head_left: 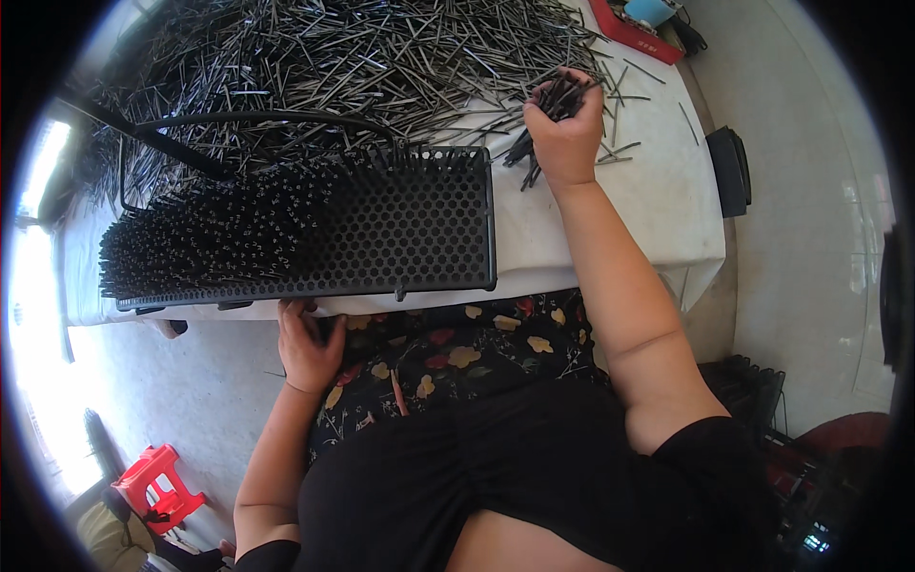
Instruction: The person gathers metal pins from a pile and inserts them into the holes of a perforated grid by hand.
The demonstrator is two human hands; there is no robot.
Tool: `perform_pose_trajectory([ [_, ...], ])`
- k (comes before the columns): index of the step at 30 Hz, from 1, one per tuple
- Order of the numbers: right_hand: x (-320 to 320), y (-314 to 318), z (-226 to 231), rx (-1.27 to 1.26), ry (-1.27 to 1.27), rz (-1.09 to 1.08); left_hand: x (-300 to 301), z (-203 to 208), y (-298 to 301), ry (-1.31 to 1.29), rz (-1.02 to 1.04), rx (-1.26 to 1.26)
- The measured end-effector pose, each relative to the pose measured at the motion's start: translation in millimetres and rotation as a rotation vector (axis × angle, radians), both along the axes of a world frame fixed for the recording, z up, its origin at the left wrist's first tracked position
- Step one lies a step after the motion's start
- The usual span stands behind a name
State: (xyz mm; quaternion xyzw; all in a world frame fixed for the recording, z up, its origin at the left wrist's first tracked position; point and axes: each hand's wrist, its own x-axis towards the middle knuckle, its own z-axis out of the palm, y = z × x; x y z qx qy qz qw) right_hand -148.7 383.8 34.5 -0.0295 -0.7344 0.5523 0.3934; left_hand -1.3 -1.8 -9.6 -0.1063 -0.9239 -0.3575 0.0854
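My right hand [569, 141] is closed around a bundle of thin dark strips [562, 98], above the right end of a big loose heap of similar strips [324, 57]. Their lower ends poke out below the palm toward the table. A black rack [419, 229] with rows of round holes stands at the table's front edge. Thin dark pieces [219, 229] stand upright, densely packed, over its left part, while bare holes show on the right. Just below the rack's front edge is my left hand [310, 348], thumb apart from the fingers, with nothing visible in it; its fingertips are partly hidden.
A white cloth [658, 191] covers the table. A black bar [143, 133] rises over the rack's left side. At the back right corner sits a red tray [639, 33] with a blue container [651, 10]. A red stool [157, 486] stands on the floor at lower left.
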Motion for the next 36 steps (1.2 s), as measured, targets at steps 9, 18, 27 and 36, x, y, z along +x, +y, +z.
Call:
perform_pose_trajectory([
  [9, -6.3, 2.9, 22.0, 0.164, -0.021, -0.142, 2.2, -5.0, -6.5, 0.017, -0.006, 0.004],
  [18, 29.6, -18.5, 3.5, 0.056, 0.065, 0.019, -3.3, -9.9, -5.8, 0.071, -0.021, 0.152],
  [27, 37.4, -0.1, -37.2, 0.077, -0.271, 0.004, 3.8, 97.6, 12.5, -0.161, -0.394, -0.073],
  [36, 29.1, 22.5, -5.2, 0.280, -0.392, -0.236, -3.8, 248.5, 112.8, 0.112, -0.795, -0.124],
])
